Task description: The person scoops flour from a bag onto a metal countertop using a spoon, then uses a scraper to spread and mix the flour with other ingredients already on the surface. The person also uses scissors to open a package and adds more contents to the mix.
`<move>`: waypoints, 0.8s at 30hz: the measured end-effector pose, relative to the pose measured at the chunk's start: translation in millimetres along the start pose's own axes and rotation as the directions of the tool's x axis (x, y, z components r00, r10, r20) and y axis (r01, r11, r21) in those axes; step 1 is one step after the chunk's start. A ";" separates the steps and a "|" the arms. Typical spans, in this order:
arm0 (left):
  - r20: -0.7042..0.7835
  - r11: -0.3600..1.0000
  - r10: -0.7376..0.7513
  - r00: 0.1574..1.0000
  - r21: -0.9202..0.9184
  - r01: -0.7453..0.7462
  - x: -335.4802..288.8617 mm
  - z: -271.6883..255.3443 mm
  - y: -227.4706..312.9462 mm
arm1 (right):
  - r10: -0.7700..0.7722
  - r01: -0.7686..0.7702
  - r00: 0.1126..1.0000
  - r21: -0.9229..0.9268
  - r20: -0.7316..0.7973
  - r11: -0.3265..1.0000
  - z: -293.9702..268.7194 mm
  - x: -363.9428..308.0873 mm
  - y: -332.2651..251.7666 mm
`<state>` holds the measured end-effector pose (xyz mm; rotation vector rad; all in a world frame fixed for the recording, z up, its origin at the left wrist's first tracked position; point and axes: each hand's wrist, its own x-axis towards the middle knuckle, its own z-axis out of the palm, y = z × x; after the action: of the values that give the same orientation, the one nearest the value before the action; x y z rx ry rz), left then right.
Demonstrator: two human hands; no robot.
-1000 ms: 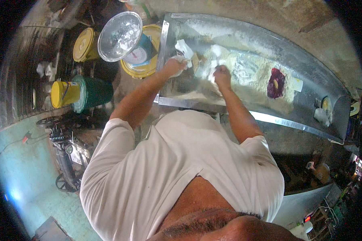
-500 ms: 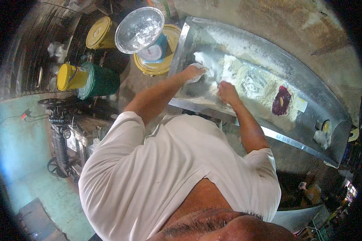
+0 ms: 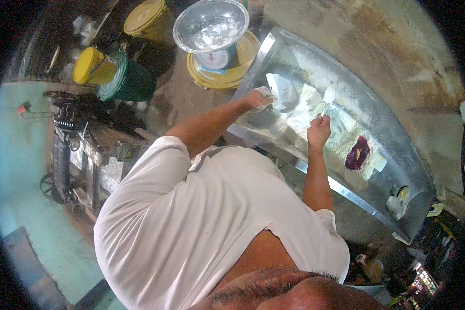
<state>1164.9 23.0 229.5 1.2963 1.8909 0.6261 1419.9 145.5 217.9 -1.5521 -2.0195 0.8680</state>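
Observation:
Inside a long metal trough (image 3: pixel 369 116) lies a spread of pale, flour-like powder (image 3: pixel 309 106). My left hand (image 3: pixel 261 98) is closed on the rim of a whitish plastic bag (image 3: pixel 283 92), which rests at the trough's left end. My right hand (image 3: pixel 319 130) is closed around the handle of a spoon (image 3: pixel 329 94). The spoon's white bowl points away from me, over the powder. To the right of that hand, a dark purple mass (image 3: pixel 357 153) with a small pale piece on it sits on the powder. What the bag holds is hard to make out.
A scale with a powder-dusted metal bowl (image 3: pixel 211 26) stands on a yellow lid (image 3: pixel 217 77) beyond the trough's left end. Yellow and green buckets (image 3: pixel 134 77) are at the left, above a hand-wheeled machine (image 3: pixel 62 139). A small plastic bag (image 3: pixel 398 204) lies at the trough's right end.
My right hand has moved away from the bag to the right, and the spoon now shows clearly. My left hand still grips the bag. The whole view has shifted slightly.

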 end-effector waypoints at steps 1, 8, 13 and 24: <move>-0.018 1.000 -0.022 1.000 -0.024 0.021 2.3 -2.6 -14.0 | 0.074 -0.081 0.996 0.136 0.052 0.987 -2.2 5.3 -12.8; -0.240 0.829 0.016 0.971 -0.539 -0.147 -68.8 -85.8 -57.7 | -0.047 0.069 0.996 0.329 -0.076 0.942 23.8 -2.8 -130.3; -0.490 0.460 -0.211 0.846 -0.813 -0.356 -175.7 -182.4 -141.2 | -0.146 0.120 0.987 0.304 0.064 0.945 80.0 -6.8 -248.3; -0.637 0.272 -0.646 0.420 -0.707 -0.653 -370.2 -335.2 -318.2 | -0.341 0.466 0.868 -0.358 0.360 0.809 298.4 107.9 -348.9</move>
<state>795.1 -432.7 308.6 -0.1653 1.4163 2.5107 950.0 127.8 253.5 -1.1494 -2.7717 0.4992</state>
